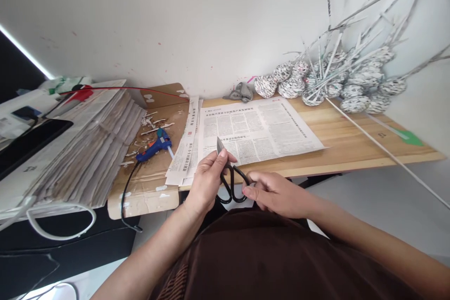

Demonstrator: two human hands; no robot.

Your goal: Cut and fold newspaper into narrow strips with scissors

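A pair of black-handled scissors [232,183] is held between my two hands just above the table's front edge, blades pointing up and away. My left hand [211,173] is closed around the blades near the pivot, with the tip showing past the thumb. The fingers of my right hand [269,190] pinch one of the loop handles. Beyond the blade tip a newspaper sheet [260,126] lies flat on the wooden table [355,145]. Several cut newspaper strips [184,150] lie along its left side.
A blue glue gun [154,145] with a cord rests on cardboard [147,197] littered with scraps. Left of it stands a tall stack of newspapers [105,136]. Woven paper balls [291,84] with long paper sticks crowd the back right, beside a grey cloth [242,92]. One stick [383,150] overhangs the front edge.
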